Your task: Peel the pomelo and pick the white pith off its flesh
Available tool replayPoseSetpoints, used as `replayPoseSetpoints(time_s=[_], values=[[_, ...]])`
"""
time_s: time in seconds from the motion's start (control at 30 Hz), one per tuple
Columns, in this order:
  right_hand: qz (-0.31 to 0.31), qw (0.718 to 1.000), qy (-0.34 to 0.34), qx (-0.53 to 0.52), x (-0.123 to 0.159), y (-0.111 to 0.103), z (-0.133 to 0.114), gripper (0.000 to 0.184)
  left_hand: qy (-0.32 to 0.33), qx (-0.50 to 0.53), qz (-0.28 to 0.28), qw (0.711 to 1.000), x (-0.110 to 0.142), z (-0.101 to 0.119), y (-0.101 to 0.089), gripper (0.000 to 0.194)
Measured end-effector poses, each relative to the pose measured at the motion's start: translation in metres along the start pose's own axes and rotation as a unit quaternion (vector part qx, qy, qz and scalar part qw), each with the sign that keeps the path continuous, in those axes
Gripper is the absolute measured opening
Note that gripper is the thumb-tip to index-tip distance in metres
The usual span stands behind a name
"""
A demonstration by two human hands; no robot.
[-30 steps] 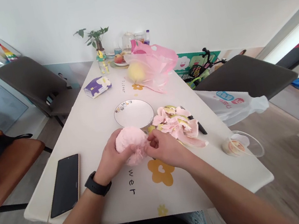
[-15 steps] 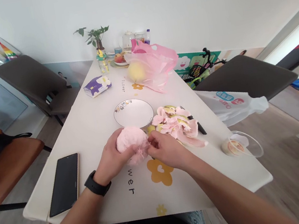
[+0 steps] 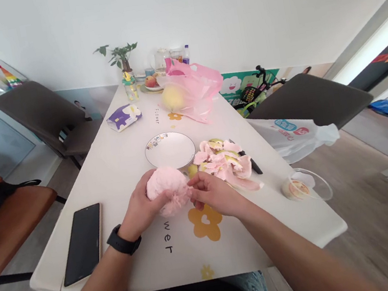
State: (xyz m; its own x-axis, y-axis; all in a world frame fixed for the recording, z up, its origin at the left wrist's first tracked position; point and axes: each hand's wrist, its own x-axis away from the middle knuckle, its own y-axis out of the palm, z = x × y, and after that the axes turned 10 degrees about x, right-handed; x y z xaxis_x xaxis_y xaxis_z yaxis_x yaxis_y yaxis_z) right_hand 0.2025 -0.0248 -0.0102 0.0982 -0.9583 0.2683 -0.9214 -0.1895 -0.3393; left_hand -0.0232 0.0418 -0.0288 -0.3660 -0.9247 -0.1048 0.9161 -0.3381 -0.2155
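Observation:
A peeled pomelo (image 3: pixel 165 182), round and covered in soft pink pith, is cradled in my left hand (image 3: pixel 140 201), the thumb lying across its near side. My right hand (image 3: pixel 211 194) is at the fruit's right side, thumb and forefinger pinched on the pith there. Loose, ragged pith hangs from the near right of the fruit. Just beyond it lies a white plate (image 3: pixel 171 152) with small cartoon figures on its rim. A pile of pomelo peel (image 3: pixel 224 160), pink inside and green-yellow outside, sits right of the plate, with a black handle (image 3: pixel 256 165) partly under it.
A phone (image 3: pixel 82 241) lies at the table's left edge. Farther back are a tissue pack (image 3: pixel 124 117), a pink plastic bag (image 3: pixel 195 88) around a yellow fruit (image 3: pixel 173 98), and a lidded bottle (image 3: pixel 130 86). At the right edge hang a white bag (image 3: pixel 289 137) and a clear container (image 3: pixel 296 189).
The view has shifted slightly, moving the table items a little left. My right hand's fingers have moved slightly at the pith; my left hand keeps its hold on the pomelo.

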Motion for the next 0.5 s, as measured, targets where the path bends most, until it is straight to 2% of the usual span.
replayPoseSetpoints(time_s=[0.13,0.33,0.4,0.5], values=[[-0.015,0.999,0.006,0.028,-0.001,-0.001,-0.006,0.017,-0.002,-0.001,-0.004,1.000,0.000,-0.001,0.000,0.067],[0.061,0.982,0.024,0.178,-0.007,0.004,-0.012,0.014,-0.001,-0.029,-0.005,1.000,0.001,0.002,0.002,0.070],[0.074,0.982,0.024,0.170,-0.007,0.005,-0.009,0.010,-0.007,-0.021,-0.004,1.000,0.000,0.001,0.000,0.070],[0.055,0.993,0.036,0.095,-0.007,0.004,-0.004,0.007,-0.020,0.013,-0.011,1.000,-0.002,-0.002,-0.005,0.069]])
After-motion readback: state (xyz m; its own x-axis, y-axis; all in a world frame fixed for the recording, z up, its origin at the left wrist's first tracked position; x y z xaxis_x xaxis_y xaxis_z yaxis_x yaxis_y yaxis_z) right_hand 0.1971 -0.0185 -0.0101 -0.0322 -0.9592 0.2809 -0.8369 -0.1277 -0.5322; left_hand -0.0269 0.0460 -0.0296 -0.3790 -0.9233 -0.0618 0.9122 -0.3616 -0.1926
